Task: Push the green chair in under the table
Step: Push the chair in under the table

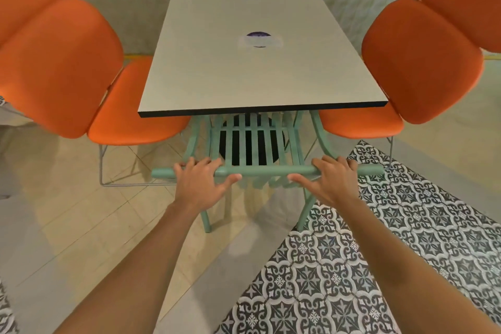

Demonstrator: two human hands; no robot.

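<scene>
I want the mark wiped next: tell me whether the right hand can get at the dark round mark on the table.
Probably yes, with a stretch: the right hand rests on the green chair, and bare table lies before the dark round mark.

The green slatted metal chair sits in the gap between 2 orange padded chairs, its seat partly beneath the white rectangular surface. Floor behind is open.
</scene>
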